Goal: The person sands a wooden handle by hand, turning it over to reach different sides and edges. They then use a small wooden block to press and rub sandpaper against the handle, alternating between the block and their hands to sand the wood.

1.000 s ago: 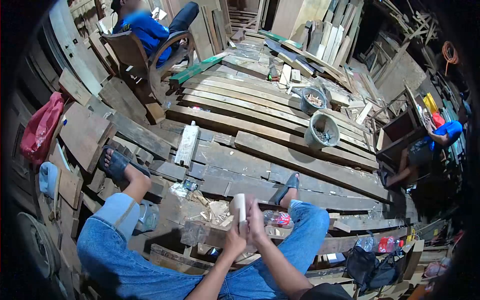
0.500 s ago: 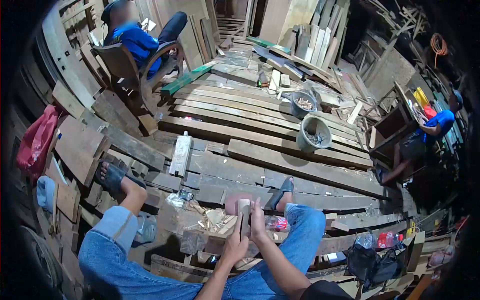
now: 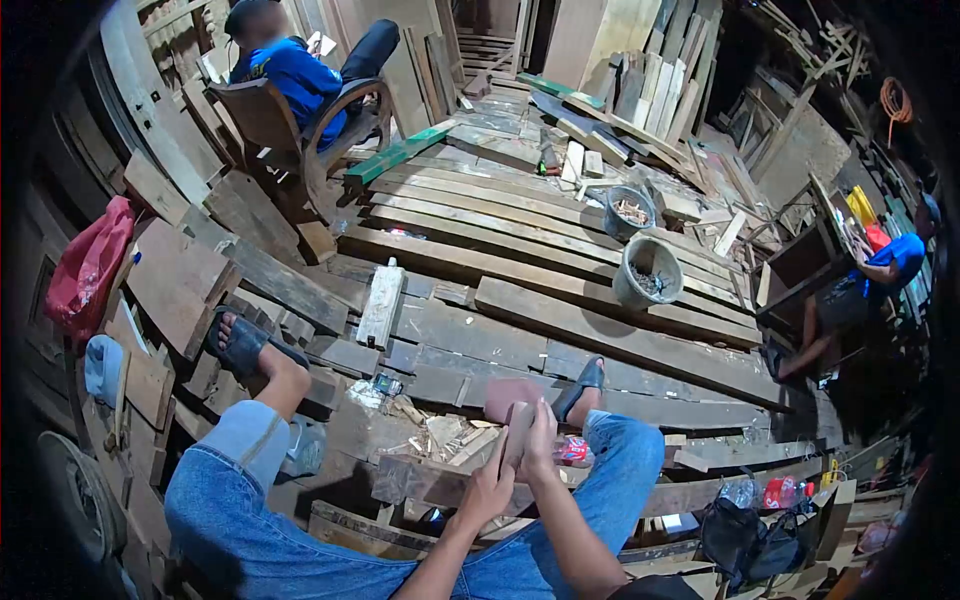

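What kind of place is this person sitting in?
Most likely a woodworking shop or timber yard: long planks cover the floor, boards lean against the back wall, and wood scraps lie near the small wooden piece in both hands.

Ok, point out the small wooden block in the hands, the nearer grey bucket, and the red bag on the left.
wooden block [image 3: 517, 432], head view, on its narrow upright face between the hands.
grey bucket [image 3: 634, 290], head view, on its outer wall.
red bag [image 3: 88, 265], head view, on its bulging middle.
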{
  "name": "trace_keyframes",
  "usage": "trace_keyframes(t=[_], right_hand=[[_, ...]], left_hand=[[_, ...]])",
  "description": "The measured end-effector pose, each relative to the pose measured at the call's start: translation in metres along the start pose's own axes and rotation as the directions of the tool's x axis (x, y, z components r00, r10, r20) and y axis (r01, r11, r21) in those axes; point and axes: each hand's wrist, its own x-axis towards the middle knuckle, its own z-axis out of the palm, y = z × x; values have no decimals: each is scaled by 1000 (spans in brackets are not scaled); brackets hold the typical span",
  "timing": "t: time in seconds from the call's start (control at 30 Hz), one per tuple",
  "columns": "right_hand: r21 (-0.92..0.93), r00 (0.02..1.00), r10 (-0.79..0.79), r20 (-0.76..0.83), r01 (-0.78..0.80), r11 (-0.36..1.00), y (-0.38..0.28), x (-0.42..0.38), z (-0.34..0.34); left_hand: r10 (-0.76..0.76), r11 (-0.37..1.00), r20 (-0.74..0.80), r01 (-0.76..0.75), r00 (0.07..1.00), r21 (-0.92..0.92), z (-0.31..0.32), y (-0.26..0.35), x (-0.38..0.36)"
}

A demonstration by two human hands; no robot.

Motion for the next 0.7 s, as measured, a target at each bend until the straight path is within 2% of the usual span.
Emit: trace_keyframes(t=[0.07, 0.1, 0.2, 0.23, 0.33, 0.47, 0.6, 0.7], right_hand=[[27, 1000, -4, -19, 4, 1000, -1, -6, -2], [42, 1000, -6, -26, 7, 999, 0, -7, -2], [35, 998, -9, -64, 11, 999, -1, -6, 2], [55, 998, 54, -12, -53, 997, -6, -7, 1], [-19, 1000, -13, -4, 13, 1000, -11, -9, 8], [29, 995, 94, -37, -93, 995, -4, -6, 6], [119, 999, 22, 44, -27, 993, -3, -6, 2], [164, 999, 19, 38, -25, 986, -8, -10, 5]], left_hand=[[-125, 992, 27, 126, 992, -19, 1, -9, -2], [-63, 998, -61, 61, 996, -34, 0, -3, -3], [-22, 999, -60, 20, 998, -37, -3, -3, -4], [-74, 997, -33, 73, 997, -36, -6, 5, -6], [-70, 996, -73, 73, 995, 42, -4, 3, -5], [-110, 994, -44, 109, 993, -30, -1, -5, -4], [23, 999, -77, -25, 997, -22, 2, -14, -4], [-61, 998, -49, 61, 997, -2, -2, -6, -5]])
